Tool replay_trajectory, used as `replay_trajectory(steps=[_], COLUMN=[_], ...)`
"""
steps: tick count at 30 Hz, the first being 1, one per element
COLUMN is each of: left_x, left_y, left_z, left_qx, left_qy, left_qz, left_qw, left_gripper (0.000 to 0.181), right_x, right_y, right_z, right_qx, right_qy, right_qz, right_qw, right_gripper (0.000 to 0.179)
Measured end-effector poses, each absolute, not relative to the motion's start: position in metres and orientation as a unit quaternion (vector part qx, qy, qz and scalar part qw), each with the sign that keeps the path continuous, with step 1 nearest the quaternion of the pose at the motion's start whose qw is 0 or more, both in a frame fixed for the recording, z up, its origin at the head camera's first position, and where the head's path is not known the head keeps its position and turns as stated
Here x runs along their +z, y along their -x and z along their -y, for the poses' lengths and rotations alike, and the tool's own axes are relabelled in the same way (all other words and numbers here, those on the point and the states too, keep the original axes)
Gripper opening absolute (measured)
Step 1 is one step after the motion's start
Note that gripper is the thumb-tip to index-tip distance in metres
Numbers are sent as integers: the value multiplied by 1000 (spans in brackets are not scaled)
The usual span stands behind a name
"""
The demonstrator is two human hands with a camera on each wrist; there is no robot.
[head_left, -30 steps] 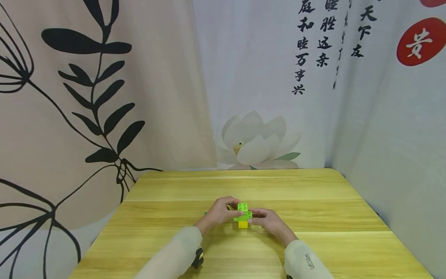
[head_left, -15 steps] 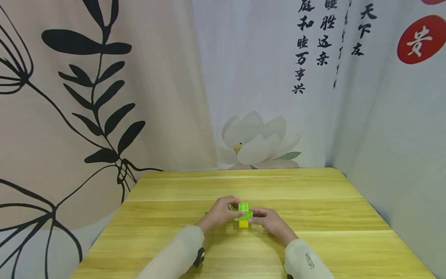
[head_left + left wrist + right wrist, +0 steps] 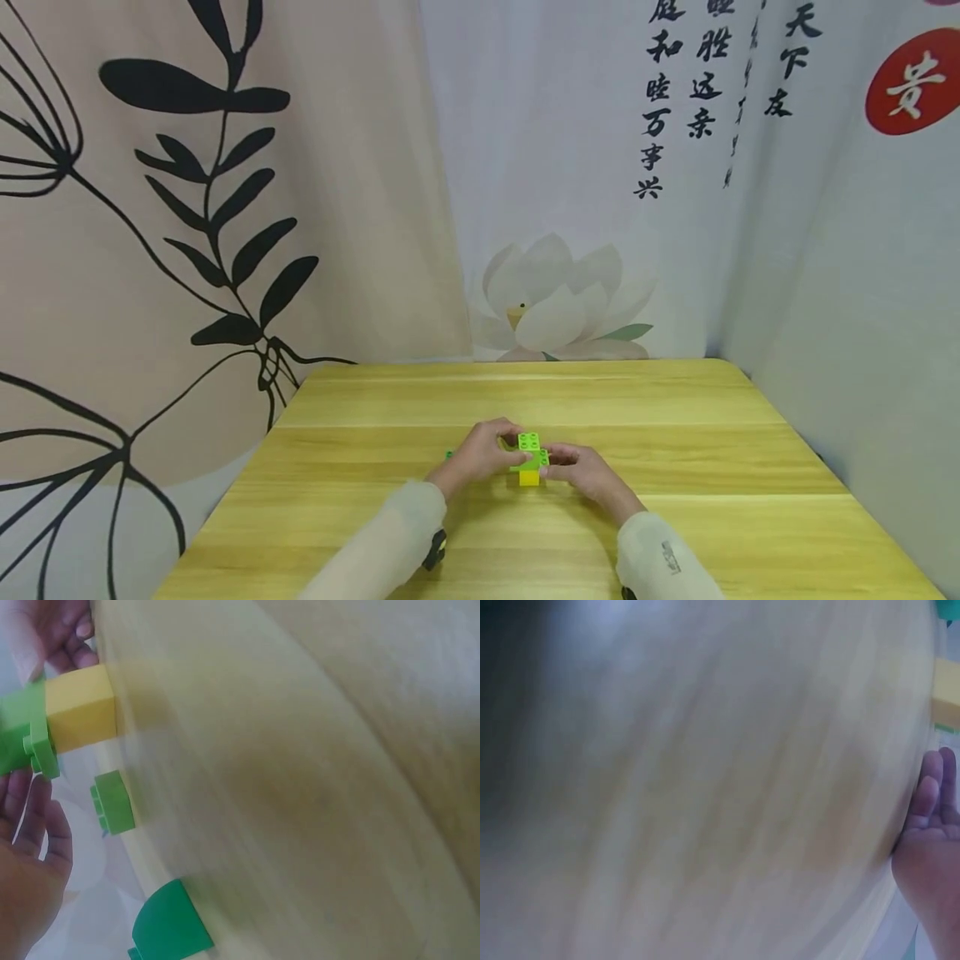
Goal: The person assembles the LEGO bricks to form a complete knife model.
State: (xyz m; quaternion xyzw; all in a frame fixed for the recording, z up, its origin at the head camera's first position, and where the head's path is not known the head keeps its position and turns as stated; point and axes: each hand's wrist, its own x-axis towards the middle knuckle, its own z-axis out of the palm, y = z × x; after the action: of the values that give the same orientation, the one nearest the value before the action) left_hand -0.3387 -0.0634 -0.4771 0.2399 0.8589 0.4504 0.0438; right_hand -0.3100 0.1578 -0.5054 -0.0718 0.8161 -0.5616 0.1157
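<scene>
In the head view, the left hand [image 3: 480, 454] and right hand [image 3: 592, 475] pinch a studded plastic green stack [image 3: 528, 442] above a boxy yellow block [image 3: 529, 478], mid-desk [image 3: 675, 542]. The left wrist view adds a small knobbed block [image 3: 114, 802] and a smooth, curved dark-green block [image 3: 172, 926]. In the right wrist view, wood grain blurs beside bent fingers [image 3: 927, 796].

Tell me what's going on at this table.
Someone is handling a small upright stack of toy blocks with both hands. A yellow block forms the bottom, with green blocks above it. The left hand grips the green part from the left, and the right hand pinches it at the right. Two more pieces, a small light green block and a rounded dark green block, sit loose on the wooden table, left of the stack.
</scene>
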Motion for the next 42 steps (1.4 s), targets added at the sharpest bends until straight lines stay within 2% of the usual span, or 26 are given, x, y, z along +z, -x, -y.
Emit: replay_trajectory(steps=[5,13,25,42], left_x=[-479,-479,-486,-484], left_y=[336,334,336,331], left_z=[64,63,59,63], left_qx=[460,484,504,511], left_qy=[-233,-232,-231,-215], left_qz=[-856,-842,-831,-831], left_qw=[44,57,44,36], left_gripper=[26,35,27,34], right_x=[-511,-507,-508,-508], right_y=[311,309,311,312], right_z=[-157,-155,-156,-159], right_qx=[-559,-562,-565,-570], right_qy=[73,74,80,68], right_qz=[-818,-816,-813,-810], right_qw=[111,113,112,117], right_gripper=[56,53,50,51])
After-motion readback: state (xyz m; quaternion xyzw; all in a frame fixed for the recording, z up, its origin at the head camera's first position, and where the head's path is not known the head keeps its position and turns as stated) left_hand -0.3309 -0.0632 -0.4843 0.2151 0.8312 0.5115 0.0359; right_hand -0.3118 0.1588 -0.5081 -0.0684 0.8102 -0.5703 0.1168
